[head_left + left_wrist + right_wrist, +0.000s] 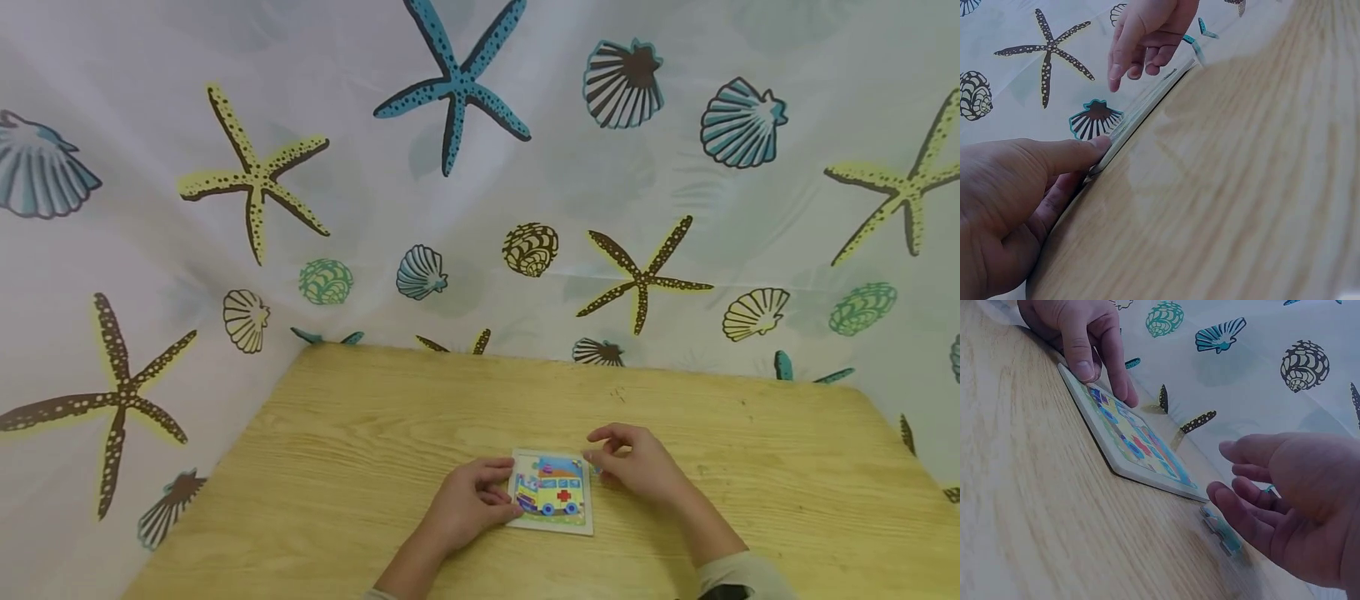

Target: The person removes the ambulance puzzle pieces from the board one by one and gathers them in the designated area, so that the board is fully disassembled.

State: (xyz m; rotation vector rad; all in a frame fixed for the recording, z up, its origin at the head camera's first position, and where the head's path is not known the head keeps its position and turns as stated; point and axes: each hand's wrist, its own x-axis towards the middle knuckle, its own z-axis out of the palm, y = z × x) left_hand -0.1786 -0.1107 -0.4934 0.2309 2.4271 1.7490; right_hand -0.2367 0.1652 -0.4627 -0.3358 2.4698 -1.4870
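A square jigsaw puzzle in a pale tray lies flat on the wooden table, its picture a yellow ambulance with a red cross. My left hand holds the tray by its left side, the thumb at the near corner and the index finger by the far one. Just beyond the tray's right side hovers my right hand, thumb and index finger apart. Close by its fingertips, a loose puzzle piece lies on the tabletop in the right wrist view. In the head view that piece is mostly hidden by the hand.
The light wooden table stretches around the tray on all sides. A white curtain printed with starfish and shells hangs behind the far edge and along the left side. A dark band sits at the right sleeve.
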